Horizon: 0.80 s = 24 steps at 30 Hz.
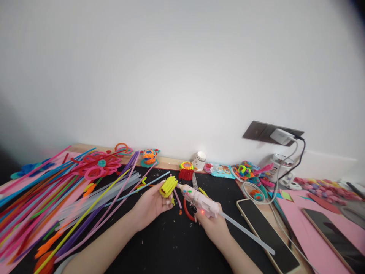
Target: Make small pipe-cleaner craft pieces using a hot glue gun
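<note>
My left hand (151,205) holds a yellow bundle of bent pipe cleaners (169,186) up between thumb and fingers. In my right hand (211,224) is a pale pink glue gun (201,201) with a small red light lit on its side. Its nozzle points left and meets or nearly meets the right side of the yellow bundle; I cannot tell if they touch. A long clear glue stick (248,234) sticks out of its back end. Behind the gun lie scissors (188,209) with red handles, partly hidden by my right hand.
Many loose pipe cleaners (37,213) and clear glue sticks (114,192) cover the left. Along the wall stand a paper cup (199,160) and small pipe-cleaner pieces (149,156). To the right lie two phones (265,232), a white cable (281,222) and pink sheets (299,224).
</note>
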Each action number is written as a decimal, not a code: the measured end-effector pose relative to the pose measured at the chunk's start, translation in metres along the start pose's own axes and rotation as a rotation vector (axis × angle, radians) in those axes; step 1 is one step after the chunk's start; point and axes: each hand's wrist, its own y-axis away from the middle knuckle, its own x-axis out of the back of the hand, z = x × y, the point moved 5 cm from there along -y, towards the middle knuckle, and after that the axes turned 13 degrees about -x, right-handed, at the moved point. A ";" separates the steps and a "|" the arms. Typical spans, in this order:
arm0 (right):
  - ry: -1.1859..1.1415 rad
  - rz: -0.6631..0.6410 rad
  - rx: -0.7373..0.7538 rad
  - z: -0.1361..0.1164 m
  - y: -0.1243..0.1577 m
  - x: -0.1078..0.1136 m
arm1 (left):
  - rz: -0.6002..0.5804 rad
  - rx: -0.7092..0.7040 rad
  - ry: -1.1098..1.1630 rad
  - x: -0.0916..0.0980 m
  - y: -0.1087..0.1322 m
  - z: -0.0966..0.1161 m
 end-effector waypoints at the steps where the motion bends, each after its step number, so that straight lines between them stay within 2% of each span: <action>1: -0.008 -0.021 0.014 0.000 0.000 -0.001 | -0.005 0.002 -0.004 0.000 0.000 -0.001; 5: -0.049 -0.104 0.057 0.000 0.000 -0.007 | -0.040 0.002 -0.025 -0.001 -0.002 -0.003; 9: -0.069 -0.185 0.030 0.003 0.001 -0.013 | -0.035 0.000 -0.037 -0.005 0.000 -0.002; 17: -0.026 -0.155 0.045 0.000 0.003 -0.012 | -0.029 0.023 -0.075 -0.008 0.004 -0.003; 20: -0.041 -0.182 0.048 0.000 0.003 -0.013 | -0.036 0.024 -0.102 -0.008 0.003 -0.004; 22: -0.059 -0.210 0.055 0.001 0.002 -0.015 | -0.019 0.002 -0.130 -0.007 0.003 -0.004; 24: -0.056 -0.217 0.069 0.003 0.001 -0.017 | 0.000 -0.081 -0.168 -0.005 0.001 -0.002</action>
